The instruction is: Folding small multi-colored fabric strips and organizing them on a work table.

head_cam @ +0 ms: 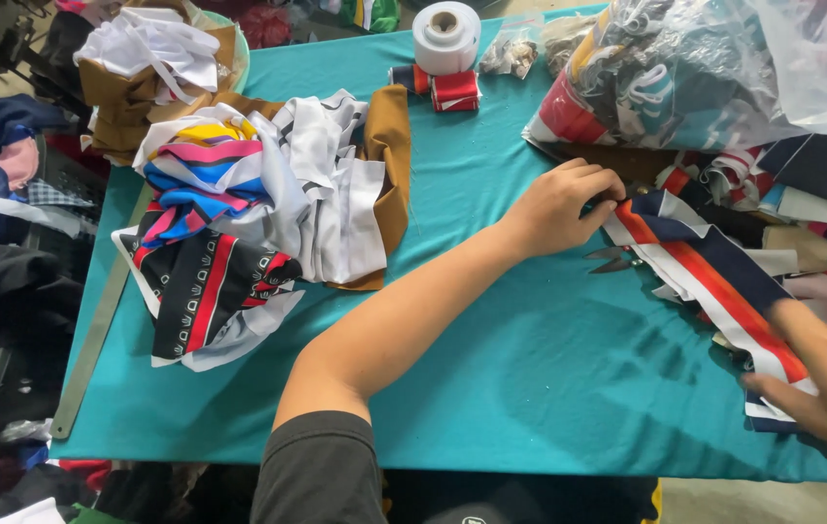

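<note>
**benchwatcher:** Closest to me is the black sleeve [321, 471] of the left arm, reaching out across the teal tabletop [491, 369]. Right hand [826, 378] sits low at the near right corner, laid flat on the near end of a striped fabric strip [714, 281], navy, white and orange-red. Its grip looks spread rather than closed, pressing down more than clutching.

**scrapbin_sam:** And the left hand [561, 206]?

**benchwatcher:** Further up the same strip, fingers curled down onto its far end, pinching or pinning the edge. Can't tell for sure how tight that grip is, the knuckles hide the fingertips. A pair of scissors [612, 258] lies on the tabletop just beside that hand, touching nothing but the cloth edge as far as I can see.

**scrapbin_sam:** So what stage is this?

**benchwatcher:** My read: the strip is being stretched flat between both hands, sorting or lining it up. If a cut is wanted, one hand would need to let go and pick up the scissors while the other keeps the strip taut. That's a guess.

**scrapbin_sam:** Rest of the tabletop?

**benchwatcher:** Mid-left, a heap of folded fabric pieces [258, 204], white, brown and bright stripes. A metal ruler [93, 340] runs along the left edge. Right side, more loose trims [811, 194]. Far back, a white tape roll [446, 37] and a big clear plastic bag [685, 73] stuffed with cloth.
</note>
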